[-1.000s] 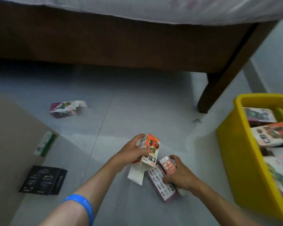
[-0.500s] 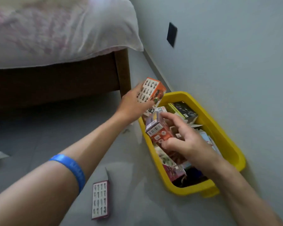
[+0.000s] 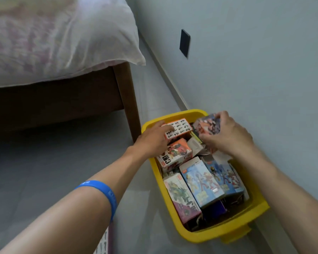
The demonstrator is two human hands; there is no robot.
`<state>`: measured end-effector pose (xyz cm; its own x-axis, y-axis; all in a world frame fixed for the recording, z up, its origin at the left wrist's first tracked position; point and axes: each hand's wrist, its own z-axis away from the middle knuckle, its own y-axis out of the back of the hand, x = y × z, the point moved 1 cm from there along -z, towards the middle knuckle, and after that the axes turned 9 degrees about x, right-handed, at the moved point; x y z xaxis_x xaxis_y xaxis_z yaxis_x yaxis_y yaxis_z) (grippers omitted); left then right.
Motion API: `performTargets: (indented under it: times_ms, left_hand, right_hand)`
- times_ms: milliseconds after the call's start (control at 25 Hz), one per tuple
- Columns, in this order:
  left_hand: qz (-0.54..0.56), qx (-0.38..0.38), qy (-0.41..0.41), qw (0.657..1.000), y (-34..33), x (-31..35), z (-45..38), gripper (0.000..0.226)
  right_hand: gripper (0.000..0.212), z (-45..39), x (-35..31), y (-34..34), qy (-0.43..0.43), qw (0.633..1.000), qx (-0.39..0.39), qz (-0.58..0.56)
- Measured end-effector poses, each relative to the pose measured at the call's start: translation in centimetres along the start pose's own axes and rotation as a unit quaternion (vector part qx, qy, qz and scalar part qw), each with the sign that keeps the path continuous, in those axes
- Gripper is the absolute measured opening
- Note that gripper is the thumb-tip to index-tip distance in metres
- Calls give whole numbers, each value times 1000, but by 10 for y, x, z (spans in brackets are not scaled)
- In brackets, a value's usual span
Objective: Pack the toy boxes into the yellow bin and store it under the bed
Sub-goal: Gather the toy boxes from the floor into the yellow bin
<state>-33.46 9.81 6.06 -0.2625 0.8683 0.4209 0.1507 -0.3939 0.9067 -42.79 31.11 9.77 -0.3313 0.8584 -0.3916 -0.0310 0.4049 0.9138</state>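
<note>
The yellow bin [image 3: 226, 232] stands on the floor against the wall, beside the bed leg, and holds several colourful toy boxes. My left hand [image 3: 151, 141] grips an orange and white toy box [image 3: 179, 128] at the bin's far left corner, just above another orange box [image 3: 176, 154]. My right hand [image 3: 228, 134] holds a small reddish toy box [image 3: 206, 125] over the bin's far end. One more toy box [image 3: 104, 242] lies on the floor under my left forearm, mostly hidden.
The wooden bed frame [image 3: 62, 105] with a white sheet [image 3: 59, 37] fills the upper left; its leg [image 3: 128, 107] stands next to the bin. A grey wall with a dark socket plate [image 3: 184, 43] runs along the right. Grey floor stretches to the left.
Both hands have moved down into the far end of the bin with their boxes. The view has closed in on the bin.
</note>
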Motion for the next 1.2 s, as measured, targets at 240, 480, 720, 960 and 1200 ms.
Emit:
performTargets:
  times_ms: [240, 480, 720, 960, 1200]
  left_hand:
    - [21, 99, 32, 994, -22, -8, -8, 38]
    - [-33, 71, 11, 997, -24, -14, 2, 49]
    - [129, 222, 99, 961, 14, -86, 80, 53]
    - [26, 201, 384, 901, 24, -260, 274, 37]
    - [-161, 124, 631, 749, 31, -363, 488, 83]
  right_hand:
    - [80, 52, 48, -49, -26, 985, -55, 161]
    - [59, 78, 28, -39, 28, 976, 16, 217]
    - [26, 132, -109, -42, 296, 942, 142, -72]
    - [82, 253, -202, -206, 244, 910, -334, 36]
    - [59, 294, -210, -289, 302, 901, -310, 18]
